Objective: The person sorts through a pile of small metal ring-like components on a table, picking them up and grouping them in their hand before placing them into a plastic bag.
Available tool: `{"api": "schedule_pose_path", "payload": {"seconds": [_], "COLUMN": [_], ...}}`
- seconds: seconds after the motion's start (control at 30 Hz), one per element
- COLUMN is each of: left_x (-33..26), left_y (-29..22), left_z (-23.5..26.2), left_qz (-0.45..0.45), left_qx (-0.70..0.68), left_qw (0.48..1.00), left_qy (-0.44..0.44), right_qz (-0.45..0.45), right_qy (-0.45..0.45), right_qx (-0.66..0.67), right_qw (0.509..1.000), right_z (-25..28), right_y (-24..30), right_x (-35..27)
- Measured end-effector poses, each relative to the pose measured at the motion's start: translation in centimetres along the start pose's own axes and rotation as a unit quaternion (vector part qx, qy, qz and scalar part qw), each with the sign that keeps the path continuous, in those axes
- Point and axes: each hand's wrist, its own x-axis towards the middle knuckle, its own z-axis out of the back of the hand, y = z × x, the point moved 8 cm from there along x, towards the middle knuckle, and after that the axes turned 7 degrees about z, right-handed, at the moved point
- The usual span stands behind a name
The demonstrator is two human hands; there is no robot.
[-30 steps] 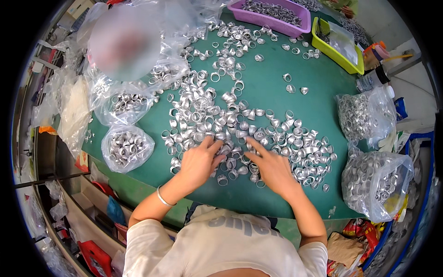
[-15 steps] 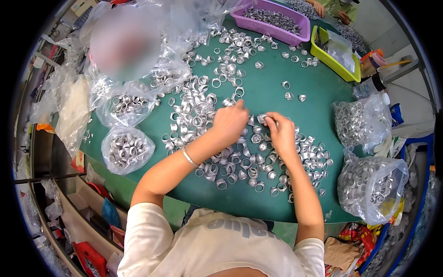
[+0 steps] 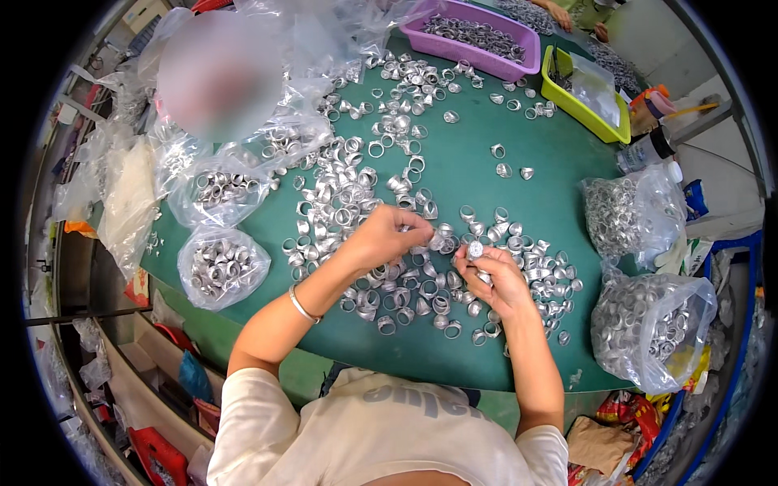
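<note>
Silver-coloured metal rings (image 3: pixel 344 182) lie in loose heaps over a green tabletop (image 3: pixel 470 182). Above the middle heap, my right hand (image 3: pixel 498 282) pinches a ring (image 3: pixel 475 249) with a broad, patterned face between thumb and fingers. My left hand (image 3: pixel 389 236), with a bangle on its wrist, is to the left of it with fingertips pressed together. Rings show right by those fingertips, but whether one is in the pinch I cannot make out. More rings (image 3: pixel 547 279) spread beneath and right of my right hand.
Clear plastic bags of rings stand at the left (image 3: pixel 223 266) and right (image 3: pixel 648 332) table edges. A purple basket (image 3: pixel 478 53) and a yellow-green tray (image 3: pixel 587 113) sit at the far side. Beyond them a co-worker's hand (image 3: pixel 559 14) shows. Wooden compartments (image 3: pixel 154 356) are at lower left.
Both hands have moved nearer to me, and my left hand has come off the upper heap. My right hand has turned, so the ring's broad face now shows upward.
</note>
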Motion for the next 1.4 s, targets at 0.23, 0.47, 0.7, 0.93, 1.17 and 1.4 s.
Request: {"api": "schedule_pose_path", "payload": {"seconds": [0.23,0.47,0.7,0.93,1.17,1.4], "left_x": [-0.6,-3.4,-2.1,-5.6,-9.3,-6.6], "left_y": [2.8,1.8,0.0,1.9,2.9,2.1], "left_z": [-0.8,-0.1,7.8,6.0,5.7,8.1], "left_qz": [0.026,-0.192,-0.177,-0.182,-0.195,-0.222], "left_qx": [-0.115,0.238,0.383,0.454,0.413,0.313], "left_qw": [0.992,0.947,0.825,0.818,0.863,0.886], "left_qy": [0.043,-0.095,-0.376,-0.301,-0.214,-0.261], "right_qz": [0.05,0.2,0.335,0.248,0.201,0.195], "right_qy": [-0.008,-0.028,0.007,0.116,0.164,-0.016], "right_qx": [-0.249,-0.631,-0.713,-0.801,-0.756,-0.675], "right_qw": [0.967,0.749,0.616,0.532,0.601,0.711], "right_z": [0.0,-4.9,-8.8,-10.1,-8.3,-6.1], "right_y": [-0.2,4.9,4.1,0.7,3.3,6.6], "right_x": [-0.4,-0.6,7.4,3.4,0.7,8.8]}}
